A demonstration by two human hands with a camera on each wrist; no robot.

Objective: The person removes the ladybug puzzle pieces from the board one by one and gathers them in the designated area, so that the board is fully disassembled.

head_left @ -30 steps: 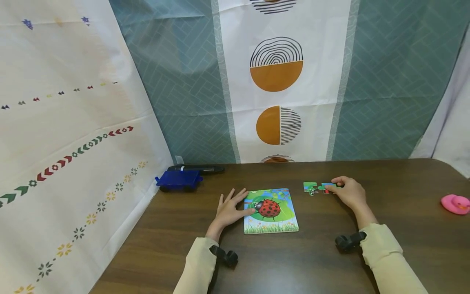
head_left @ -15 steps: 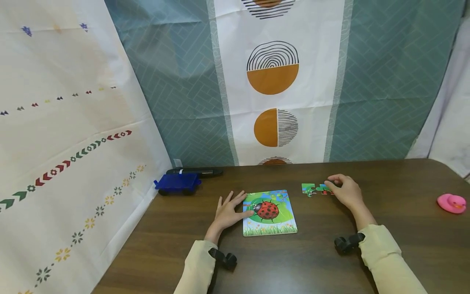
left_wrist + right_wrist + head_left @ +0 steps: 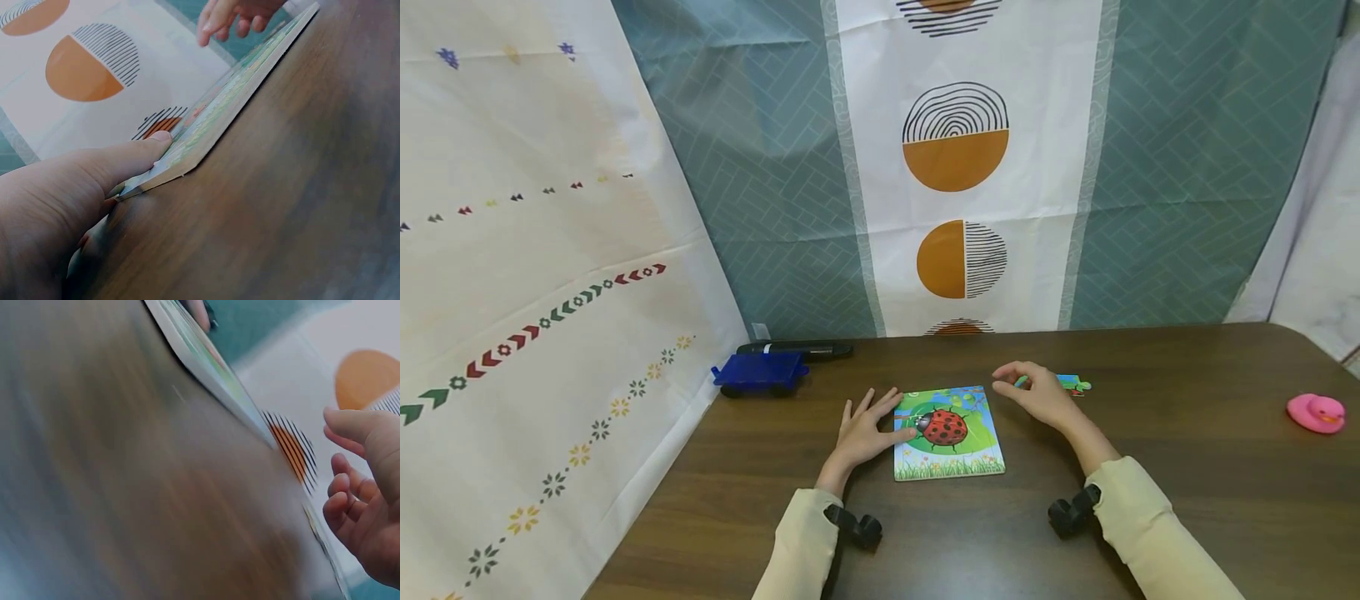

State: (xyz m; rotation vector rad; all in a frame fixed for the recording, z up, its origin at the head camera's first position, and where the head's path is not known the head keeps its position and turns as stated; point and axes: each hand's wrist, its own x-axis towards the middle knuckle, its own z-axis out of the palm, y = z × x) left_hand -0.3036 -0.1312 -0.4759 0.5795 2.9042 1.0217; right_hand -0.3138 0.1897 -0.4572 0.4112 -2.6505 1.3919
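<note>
A ladybird puzzle board (image 3: 951, 446) lies on the dark wooden table (image 3: 1187, 500). My left hand (image 3: 867, 427) rests flat beside it with straight, spread fingers. Its thumb (image 3: 134, 153) presses the board's left edge (image 3: 250, 87). My right hand (image 3: 1004, 379) hovers just off the board's far right corner with its fingers loosely curled. In the right wrist view nothing shows in that hand (image 3: 365, 487). A blue and red loose piece (image 3: 1073, 384) lies behind the hand. A green sliver of another piece (image 3: 1022, 382) shows between thumb and forefinger, the remainder hidden.
A blue toy truck (image 3: 762, 372) and a black marker (image 3: 797, 348) sit at the table's back left. A pink rubber duck (image 3: 1315, 412) is at the far right. Patterned cloth hangs behind the table and along its left side.
My right hand let go of the blue and red piece and moved left toward the board's far right corner. The left hand stayed in place on the board's edge.
</note>
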